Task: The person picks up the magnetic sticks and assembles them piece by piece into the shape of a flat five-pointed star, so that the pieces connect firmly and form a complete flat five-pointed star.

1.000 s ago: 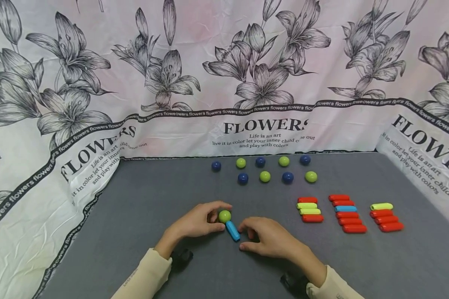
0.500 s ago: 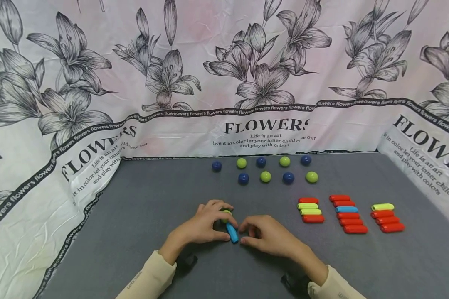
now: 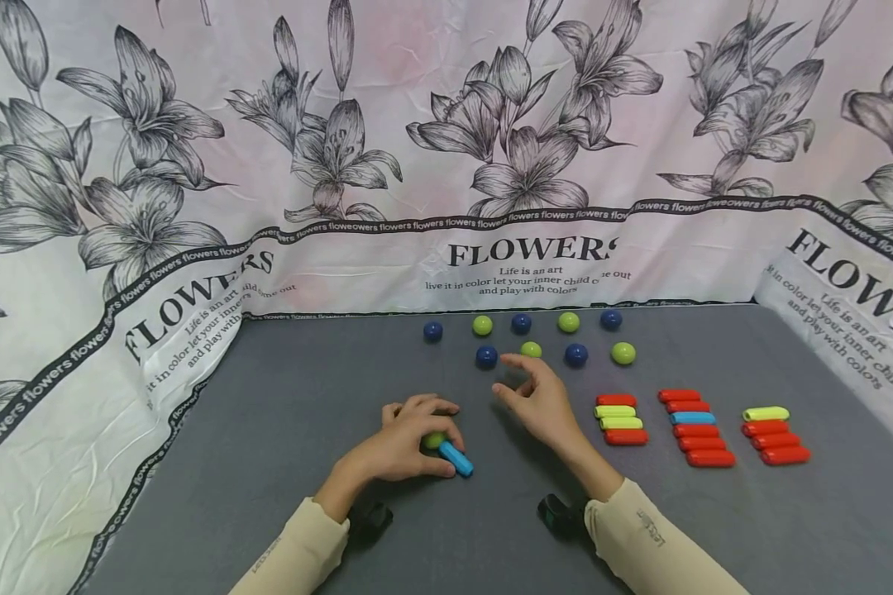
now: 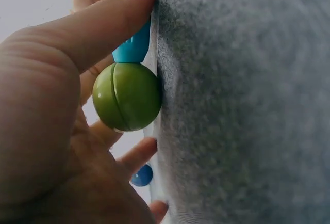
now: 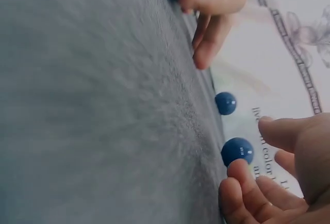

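My left hand [image 3: 400, 446] pinches a short blue stick [image 3: 457, 459] between thumb and forefinger, low over the table. A glossy green ball [image 4: 127, 98] with a seam sits against the stick's end under the palm, as the left wrist view shows. Farther forward, my right hand [image 3: 542, 406] reaches out with thumb and fingers apart and nothing between them. Its index fingertip is right by a dark blue ball [image 3: 486, 357] in the nearer row, and the hand overlaps a green ball [image 3: 532, 350] beside it.
Blue and green balls stand in two rows at the back, among them a green ball [image 3: 623, 354] at the right. To the right lie three columns of sticks, with red sticks [image 3: 710, 458], yellow sticks [image 3: 614, 411] and a blue stick [image 3: 693, 418]. A flowered cloth [image 3: 372, 273] hangs behind.
My right hand has left the blue stick and moved forward to the balls. The left hand has closed over the green ball and taken the stick, which now lies at a flatter angle.
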Motion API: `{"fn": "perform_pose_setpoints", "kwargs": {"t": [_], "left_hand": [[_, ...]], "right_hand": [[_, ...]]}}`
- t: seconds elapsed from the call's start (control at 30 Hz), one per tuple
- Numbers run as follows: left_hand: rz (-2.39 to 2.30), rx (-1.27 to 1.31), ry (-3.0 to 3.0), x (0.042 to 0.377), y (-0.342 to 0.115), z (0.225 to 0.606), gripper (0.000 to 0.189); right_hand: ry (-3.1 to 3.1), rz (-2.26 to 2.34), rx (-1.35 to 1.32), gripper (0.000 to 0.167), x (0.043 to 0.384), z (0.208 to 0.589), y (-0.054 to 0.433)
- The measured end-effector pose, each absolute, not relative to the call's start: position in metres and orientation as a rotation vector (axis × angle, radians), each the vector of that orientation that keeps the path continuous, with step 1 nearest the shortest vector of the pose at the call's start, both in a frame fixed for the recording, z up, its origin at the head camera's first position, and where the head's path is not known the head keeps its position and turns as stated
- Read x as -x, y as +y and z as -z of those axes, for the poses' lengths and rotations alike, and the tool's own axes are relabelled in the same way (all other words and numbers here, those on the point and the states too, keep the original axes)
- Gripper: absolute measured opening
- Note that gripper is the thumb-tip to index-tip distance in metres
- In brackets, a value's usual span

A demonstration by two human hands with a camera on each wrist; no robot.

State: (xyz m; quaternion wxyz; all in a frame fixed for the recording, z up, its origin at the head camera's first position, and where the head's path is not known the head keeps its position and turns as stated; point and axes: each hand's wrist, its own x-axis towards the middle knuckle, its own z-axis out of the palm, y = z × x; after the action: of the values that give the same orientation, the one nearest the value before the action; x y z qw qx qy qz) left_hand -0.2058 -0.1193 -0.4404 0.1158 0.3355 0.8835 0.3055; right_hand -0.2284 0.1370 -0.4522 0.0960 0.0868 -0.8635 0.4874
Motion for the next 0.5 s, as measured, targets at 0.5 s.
{"fn": "perform_pose_setpoints", "kwargs": {"t": [0.5], "left_hand": [[-0.964,-0.962,2.574,0.210,-0.128,0.444,0.016]], "right_hand": [[-2.774,-1.084,-0.492,0.046,0.262,0.450,0.119]]}}
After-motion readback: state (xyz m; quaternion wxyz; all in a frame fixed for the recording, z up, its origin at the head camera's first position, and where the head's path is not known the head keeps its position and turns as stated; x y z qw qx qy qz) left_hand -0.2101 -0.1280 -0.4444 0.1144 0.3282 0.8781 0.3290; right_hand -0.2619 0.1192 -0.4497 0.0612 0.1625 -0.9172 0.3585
